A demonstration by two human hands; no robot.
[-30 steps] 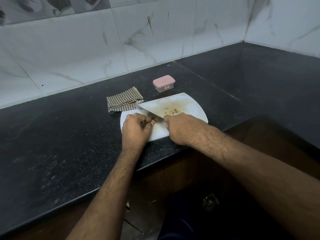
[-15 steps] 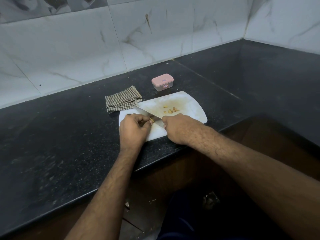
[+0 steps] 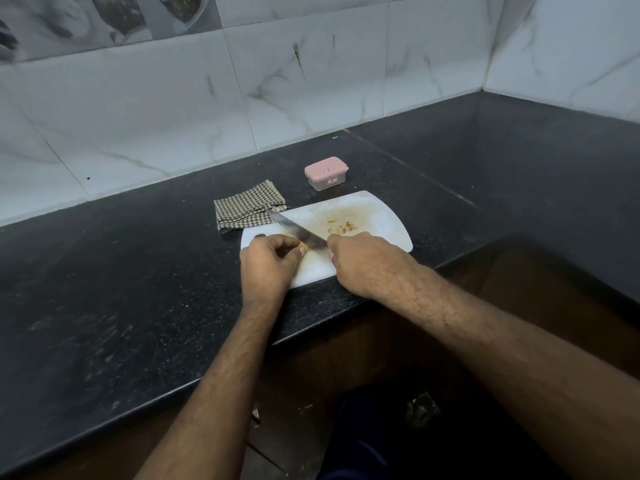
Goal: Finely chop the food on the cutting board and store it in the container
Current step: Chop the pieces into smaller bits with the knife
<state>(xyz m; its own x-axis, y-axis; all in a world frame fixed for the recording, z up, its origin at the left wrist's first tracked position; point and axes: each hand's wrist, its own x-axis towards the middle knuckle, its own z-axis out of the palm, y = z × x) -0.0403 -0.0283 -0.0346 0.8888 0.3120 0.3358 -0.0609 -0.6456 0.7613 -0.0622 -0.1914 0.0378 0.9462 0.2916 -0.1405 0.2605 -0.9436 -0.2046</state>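
fingers of the right hand (image 3: 363, 263) grip the knife (image 3: 298, 231), blade pointing far-left.

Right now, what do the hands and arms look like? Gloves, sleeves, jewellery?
Both hands, left and right, are bare: no gloves, and no rings or watch in view. The forearms are bare and hairy up to the frame edge, with no sleeves, wristbands or markings in sight.

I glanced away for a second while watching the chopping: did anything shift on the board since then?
Hardly anything. The right hand holds the knife as before, its blade slightly further along the piece that the left hand pinches. The chopped bits, cutting board, cloth and closed container stayed put.
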